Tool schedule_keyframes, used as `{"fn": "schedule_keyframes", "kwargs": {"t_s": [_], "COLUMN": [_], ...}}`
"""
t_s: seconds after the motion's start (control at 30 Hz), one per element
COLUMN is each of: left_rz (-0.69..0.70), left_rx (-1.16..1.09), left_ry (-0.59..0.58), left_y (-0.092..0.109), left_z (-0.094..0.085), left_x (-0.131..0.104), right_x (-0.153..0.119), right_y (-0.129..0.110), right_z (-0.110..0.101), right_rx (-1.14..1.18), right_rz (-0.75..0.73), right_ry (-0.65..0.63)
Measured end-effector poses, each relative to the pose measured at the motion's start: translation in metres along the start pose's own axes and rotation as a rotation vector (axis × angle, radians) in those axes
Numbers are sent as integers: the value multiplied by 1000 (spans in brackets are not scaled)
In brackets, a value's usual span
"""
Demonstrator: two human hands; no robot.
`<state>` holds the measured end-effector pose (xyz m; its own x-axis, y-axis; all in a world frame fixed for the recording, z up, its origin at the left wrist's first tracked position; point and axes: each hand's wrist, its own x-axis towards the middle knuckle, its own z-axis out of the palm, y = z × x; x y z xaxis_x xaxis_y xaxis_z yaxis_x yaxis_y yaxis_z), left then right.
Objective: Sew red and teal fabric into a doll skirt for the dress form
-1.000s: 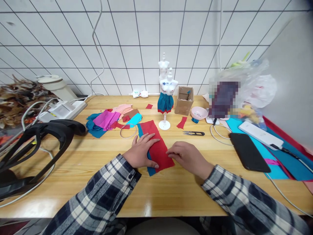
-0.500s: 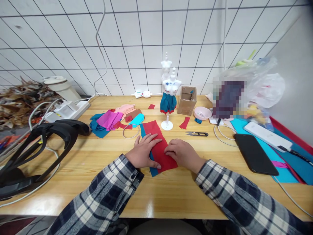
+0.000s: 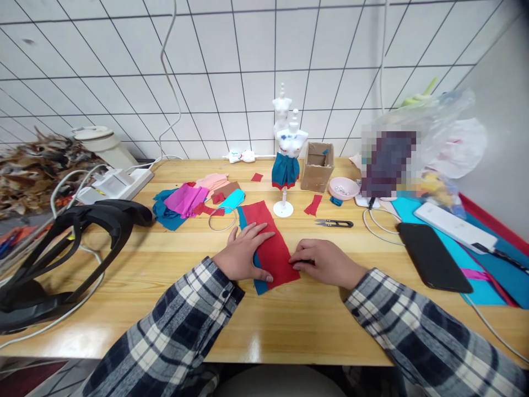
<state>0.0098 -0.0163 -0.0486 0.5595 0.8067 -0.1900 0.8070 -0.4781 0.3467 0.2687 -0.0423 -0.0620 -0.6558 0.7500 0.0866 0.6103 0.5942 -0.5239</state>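
The left hand (image 3: pixel 242 255) lies flat on the red cloth (image 3: pixel 270 245). The right hand (image 3: pixel 326 262) pinches its 3 o'clock edge. The cloth's long axis runs 11 to 5.

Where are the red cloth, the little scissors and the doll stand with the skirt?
red cloth (image 3: pixel 269 242): head view, middle of the bare fabric between the hands.
little scissors (image 3: pixel 334 223): head view, on the black handles.
doll stand (image 3: pixel 285 171): head view, on its blue skirt.

Snips (image 3: pixel 334 223) lie right of the mannequin stand (image 3: pixel 283 208).
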Motion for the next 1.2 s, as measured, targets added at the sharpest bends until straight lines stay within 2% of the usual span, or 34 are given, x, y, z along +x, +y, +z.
{"fn": "schedule_keyframes", "kwargs": {"t_s": [0.23, 0.4, 0.5, 0.6, 0.7, 0.73, 0.8, 0.87, 1.0, 1.03, 1.1, 1.17, 1.2], "left_rz": [-9, 6, 10, 7, 12, 13, 2, -32, -82, -78, -60, -58, -68], "left_rx": [-7, -32, -43, -42, -31, -24, -10, -1, 19, 26, 47, 73, 88], "left_ry": [-12, 2, 17, 25, 61, 89, 143, 193, 338, 366, 370, 327, 311], "left_y": [0, -2, -3, -3, -1, 0, 2, 2, -7, -11, -18, -22, -23], "left_z": [-2, -1, 0, -1, -3, -4, -5, -5, -8, -9, -11, -14, -15], "left_x": [1, 1, -1, -3, -4, -4, -4, -3, 0, 1, 1, 1, 0], "right_x": [3, -4, -7, 1, 23, 33, 57, 81, 113, 115, 113, 102, 94], "right_y": [-10, -4, 3, 13, 29, 35, 51, 71, 101, 103, 98, 84, 75], "right_z": [1, -3, -17, -52, -103, -120, -146, -160, -155, -151, -141, -128, -119], "right_rx": [-41, 0, 79, 85, -107, -146, -217, -256, -129, -92, -44, -33, -40], "right_rz": [140, 131, 99, 146, 266, 287, 309, 317, 356, 363, 378, 385, 398], "right_ry": [32, 8, 81, 287, 691, 777, 908, 945, 745, 757, 880, 1016, 1027]}}
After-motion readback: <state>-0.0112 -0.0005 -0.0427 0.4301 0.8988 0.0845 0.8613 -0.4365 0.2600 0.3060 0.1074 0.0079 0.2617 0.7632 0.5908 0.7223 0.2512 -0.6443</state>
